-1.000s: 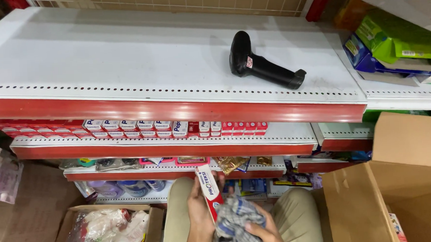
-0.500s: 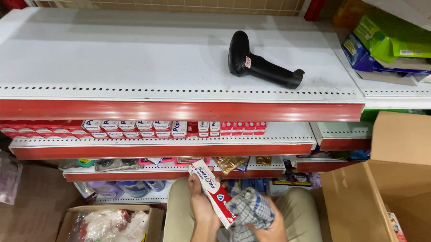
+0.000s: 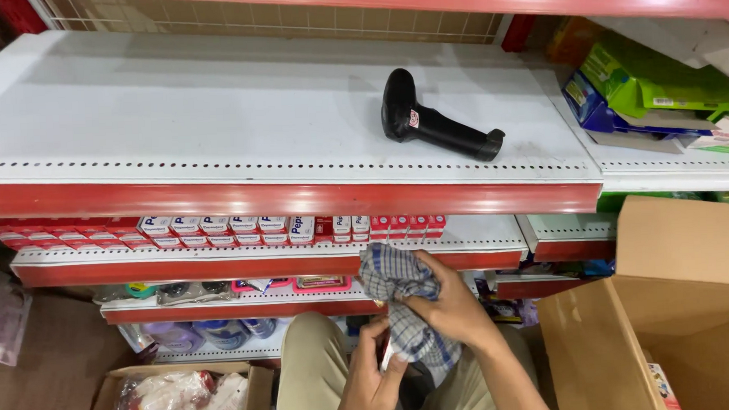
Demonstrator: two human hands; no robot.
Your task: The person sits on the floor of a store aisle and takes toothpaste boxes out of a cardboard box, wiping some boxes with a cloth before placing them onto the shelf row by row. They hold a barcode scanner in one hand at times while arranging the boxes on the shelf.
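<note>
We see both hands low in the view, just above the lap, working on one small thing between them. The right hand [image 3: 455,312] is closed over a crumpled blue-and-white checked cloth [image 3: 401,298], bunching its upper part in the fingers while the rest hangs down past the wrist. The left hand [image 3: 372,377] comes up from below with its fingers curled around a slim red-and-white carton [image 3: 385,348], of which only a narrow edge shows beside the cloth; most of it is hidden, so we cannot tell how firmly it is gripped. From that visible edge we judge the carton's long axis to run roughly upright, tilted a little. The cloth lies directly over and against the carton, to its right and above, so the right hand is the nearer one to the covered face and the left hand carries the box from beneath.

Straight up from the hands lies the broad white metal shelf with a red front edge [image 3: 214,129], where a black handheld scanner [image 3: 435,124] rests on its side, well apart from either hand. Just beyond the cloth, a lower shelf holds a row of small red-and-white cartons [image 3: 243,228]. An open brown cardboard box [image 3: 673,331] stands to the right
</note>
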